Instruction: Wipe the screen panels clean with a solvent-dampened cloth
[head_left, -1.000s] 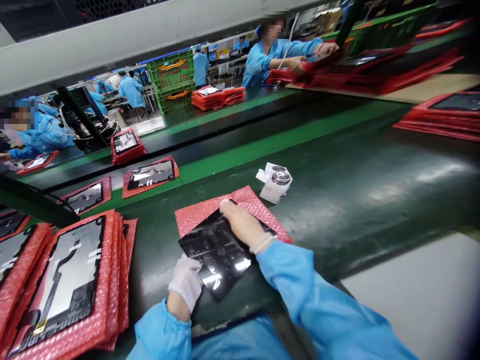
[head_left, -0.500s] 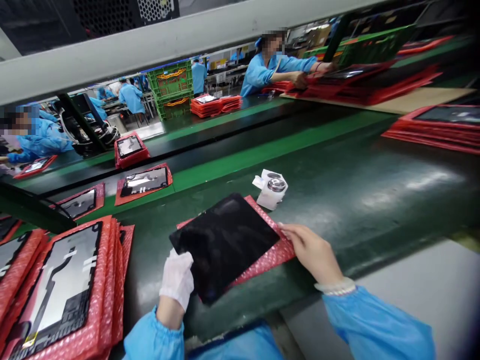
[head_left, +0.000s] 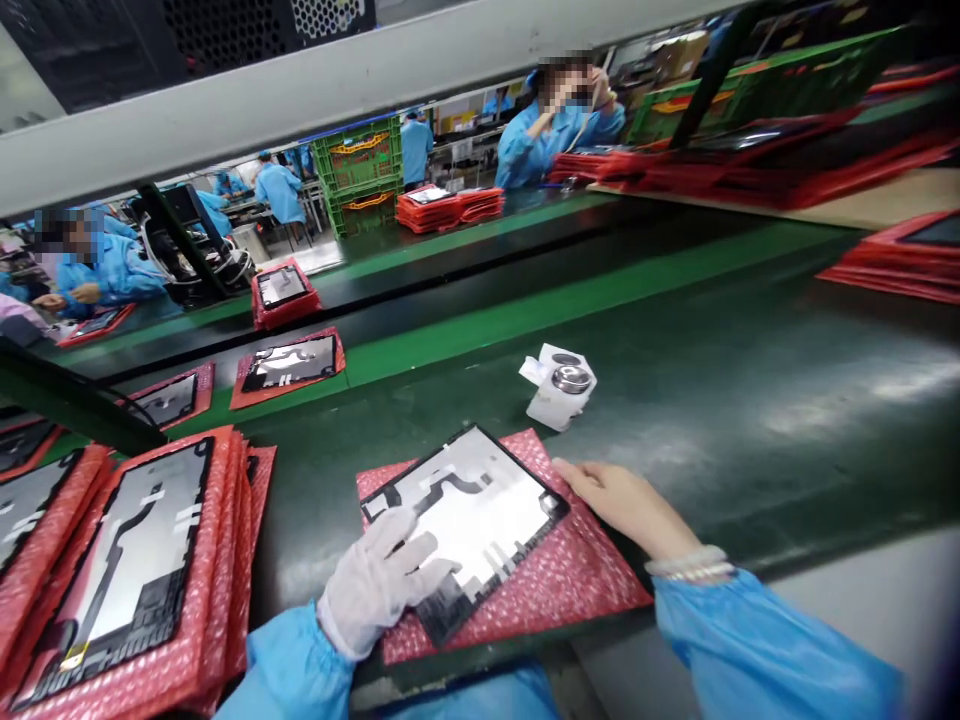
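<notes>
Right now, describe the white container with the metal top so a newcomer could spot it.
On the dark green bench, find the panel under the gloved hand. Just beyond its bubble wrap stands a white container; unlike that flat panel, it has a round, shiny metal top.

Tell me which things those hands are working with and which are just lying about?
Seem in use:
flat silver-and-black panel, under the white-gloved left hand
red bubble-wrap sheet beneath the panel

Probably just lying about:
small white container with round silver top
stacked red bubble wrap, left
green plastic crates, behind
</notes>
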